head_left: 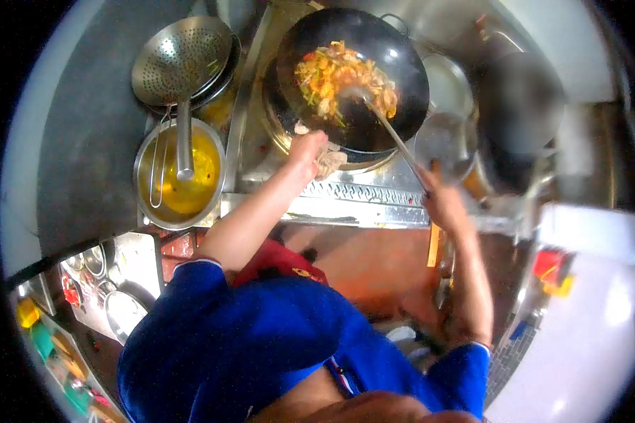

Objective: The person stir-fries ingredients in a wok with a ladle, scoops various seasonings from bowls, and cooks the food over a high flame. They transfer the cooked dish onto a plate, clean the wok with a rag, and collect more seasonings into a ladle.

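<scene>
Our left grip [307, 154] is closed around a bunched cloth [330, 161], pinching it at the near-left rim of the wok [409, 77]. The wok is over the burner ring [275, 134] on the steel surface [250, 173]. Our right grip [437, 201] is wrapped around the long handle of the ladle [395, 134], which slants up and to the left into the wok, its head touching the food [339, 74]. The food, orange and yellow with green and pale pieces, lies in the left and middle part of the wok, and the dark right side is bare. Left of the wok, the strainer [180, 60] rests over a dark pan [227, 84], its handle reaching down over the bowl [142, 173] of yellow liquid [194, 176]. A wire loop [155, 169] hangs into the same bowl. Right of the wok are more pans [448, 88], partly blurred. A wooden stick [434, 247] points down just beside our right grip.
</scene>
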Demonstrator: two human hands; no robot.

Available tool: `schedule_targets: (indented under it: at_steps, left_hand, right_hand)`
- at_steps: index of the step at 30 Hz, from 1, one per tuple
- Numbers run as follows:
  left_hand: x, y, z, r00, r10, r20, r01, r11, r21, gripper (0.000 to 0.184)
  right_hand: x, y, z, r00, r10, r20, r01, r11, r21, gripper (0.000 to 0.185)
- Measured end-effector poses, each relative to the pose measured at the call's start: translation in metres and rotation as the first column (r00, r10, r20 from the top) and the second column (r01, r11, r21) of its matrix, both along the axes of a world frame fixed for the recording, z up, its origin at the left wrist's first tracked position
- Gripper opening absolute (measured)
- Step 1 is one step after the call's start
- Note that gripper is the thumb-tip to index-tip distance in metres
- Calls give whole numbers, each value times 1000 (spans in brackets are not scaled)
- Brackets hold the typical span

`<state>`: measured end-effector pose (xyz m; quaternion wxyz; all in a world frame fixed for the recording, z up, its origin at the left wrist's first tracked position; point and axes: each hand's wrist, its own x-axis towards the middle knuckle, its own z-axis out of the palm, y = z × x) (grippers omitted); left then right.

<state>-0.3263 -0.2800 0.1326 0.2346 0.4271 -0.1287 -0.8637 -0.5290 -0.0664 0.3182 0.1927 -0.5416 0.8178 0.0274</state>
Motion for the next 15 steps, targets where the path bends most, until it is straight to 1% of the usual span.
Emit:
schedule_targets:
  at_steps: [1, 2, 3, 4, 5, 6, 8, 9, 11, 12, 13, 14, 15]
  left_hand:
    - [2, -4, -8, 999, -47, 10, 47, 999, -6, 32]
    - [4, -6, -10, 995, -95, 22, 95, 995, -13, 32]
    - [4, -8, 1, 997, -70, 28, 69, 997, 19, 32]
    - [4, -5, 12, 998, -46, 35, 44, 997, 55, 33]
    - [4, -4, 25, 999, -24, 44, 20, 995, 93, 33]
    - [3, -4, 34, 997, -43, 61, 36, 992, 118, 33]
    - [4, -3, 38, 999, -16, 43, 11, 995, 98, 22]
    - [5, -1, 38, 999, -6, 35, 3, 996, 88, 17]
    - [2, -1, 27, 997, 39, 60, -42, 998, 54, 17]
    - [-1, -2, 16, 996, 61, 70, -64, 997, 37, 17]
    - [-4, -5, -2, 996, 40, 80, -37, 999, -34, 17]
    - [-7, -12, -30, 996, 19, 91, -9, 994, -106, 17]
    - [-7, -16, -44, 995, 1, 103, 17, 984, -176, 18]
  right_hand:
    - [-2, -15, -24, 996, -30, 86, 37, 996, -81, 70]
    - [1, -26, -37, 973, -92, 210, 129, 977, -169, 68]
    - [10, -39, -43, 931, -138, 339, 228, 943, -242, 67]
    - [17, -48, -41, 919, -206, 337, 298, 922, -249, 67]
    - [24, -57, -46, 908, -238, 346, 353, 878, -323, 67]
    - [30, -63, -52, 894, -270, 357, 406, 825, -392, 68]
    - [33, -76, -70, 890, -268, 370, 432, 756, -492, 67]
    - [32, -88, -78, 876, -317, 364, 460, 775, -433, 66]
    - [35, -101, -101, 904, -250, 347, 381, 839, -388, 67]
    - [48, -103, -103, 883, -265, 388, 393, 870, -299, 69]
    - [58, -100, -102, 860, -284, 425, 397, 894, -206, 71]
    - [64, -85, -99, 898, -185, 398, 312, 907, -283, 73]
    - [58, -63, -91, 940, -94, 329, 198, 933, -300, 75]
